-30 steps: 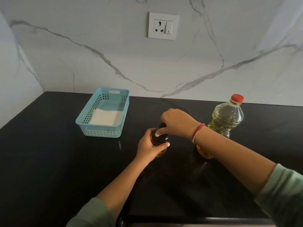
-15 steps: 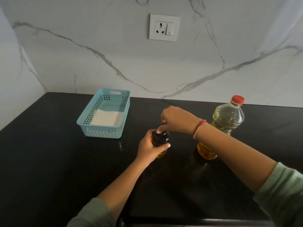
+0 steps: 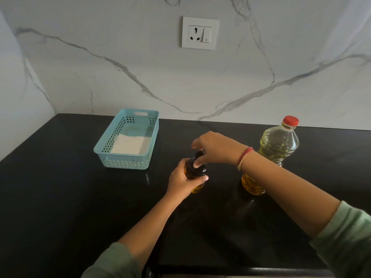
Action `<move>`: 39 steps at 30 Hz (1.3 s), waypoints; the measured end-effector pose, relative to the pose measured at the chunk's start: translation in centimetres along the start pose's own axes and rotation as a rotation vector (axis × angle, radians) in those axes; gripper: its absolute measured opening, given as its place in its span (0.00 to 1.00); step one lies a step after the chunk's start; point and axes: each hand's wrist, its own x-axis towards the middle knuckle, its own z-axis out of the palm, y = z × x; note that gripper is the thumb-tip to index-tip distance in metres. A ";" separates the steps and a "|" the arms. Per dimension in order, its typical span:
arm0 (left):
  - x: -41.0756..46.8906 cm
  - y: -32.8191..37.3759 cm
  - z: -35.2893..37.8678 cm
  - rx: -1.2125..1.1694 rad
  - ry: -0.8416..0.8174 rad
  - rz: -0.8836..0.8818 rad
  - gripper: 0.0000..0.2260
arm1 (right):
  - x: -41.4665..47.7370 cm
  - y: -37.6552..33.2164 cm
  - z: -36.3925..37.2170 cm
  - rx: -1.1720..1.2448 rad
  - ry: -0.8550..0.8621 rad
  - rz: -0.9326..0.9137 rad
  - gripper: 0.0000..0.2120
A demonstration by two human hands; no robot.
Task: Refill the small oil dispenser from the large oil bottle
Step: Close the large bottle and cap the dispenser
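Two hands are working at the counter: the left hand (image 3: 181, 181) and the right hand (image 3: 215, 148). Two oil containers are standing there, one small oil dispenser (image 3: 195, 173) and one large oil bottle (image 3: 278, 145). One blue basket (image 3: 124, 160) is sitting to the left, and one wall socket (image 3: 199, 33) is showing above.

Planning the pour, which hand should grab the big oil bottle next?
Right, probably. The right hand is nearer the bottle, which stands on its side, while the left hand steadies the dispenser.

bare countertop (image 3: 60, 197) front-left; basket (image 3: 128, 157) rear-left, large oil bottle (image 3: 279, 145) right
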 end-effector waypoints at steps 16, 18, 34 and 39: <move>-0.1 0.1 0.0 -0.011 -0.002 -0.004 0.25 | -1.6 -1.0 1.7 -0.109 0.075 0.123 0.35; 0.0 0.0 0.0 -0.005 -0.006 -0.006 0.25 | -2.9 -0.6 1.7 -0.053 0.128 0.112 0.38; -0.5 -0.4 0.7 0.026 0.044 0.008 0.28 | -14.7 4.4 9.7 0.640 0.800 0.411 0.21; -0.4 -0.8 0.9 0.040 0.062 0.009 0.27 | -15.3 5.5 11.2 0.675 0.872 0.502 0.15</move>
